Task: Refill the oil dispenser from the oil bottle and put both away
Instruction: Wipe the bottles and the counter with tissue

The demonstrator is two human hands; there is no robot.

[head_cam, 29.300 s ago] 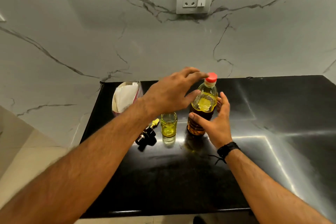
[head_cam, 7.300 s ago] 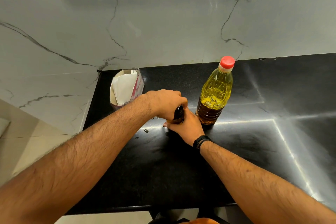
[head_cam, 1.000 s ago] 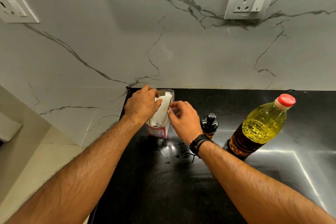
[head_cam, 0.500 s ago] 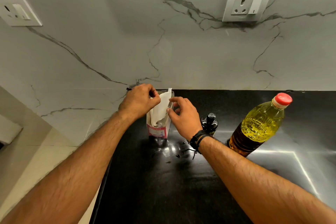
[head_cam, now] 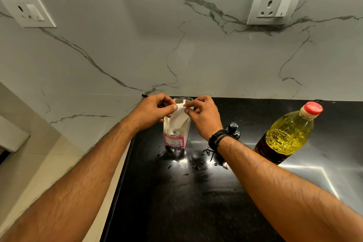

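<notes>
Oil dispenser (head_cam: 233, 130) standing upright near the back edge of the bench (head_cam: 176, 202), black cap on, mostly hidden behind the right wrist. Oil bottle (head_cam: 286, 135) just to its right, red cap on, yellow oil inside, leaning in the wide lens; dark label band at the base, writing too small to read. Neither touched.

Both hands up at the tissue box (head_cam: 175, 137) by the back left corner of the bench. Left hand (head_cam: 151, 112) with fingers curled, thumb and forefinger pinching the top edge of a white tissue (head_cam: 177, 118). Right hand (head_cam: 204, 116) curled too, fingertips nipping the same tissue from the other side, sheet drawn up out of the open box top. Black bands (head_cam: 217, 139) round the right wrist, a cord end dangling.

Box front pink and white with a printed panel, lettering not legible.

Dark droplets (head_cam: 195, 167) scattered on the glossy black surface in front of the box. Marble wall behind, one socket plate (head_cam: 275, 6) upper right, another (head_cam: 29, 11) upper left.
</notes>
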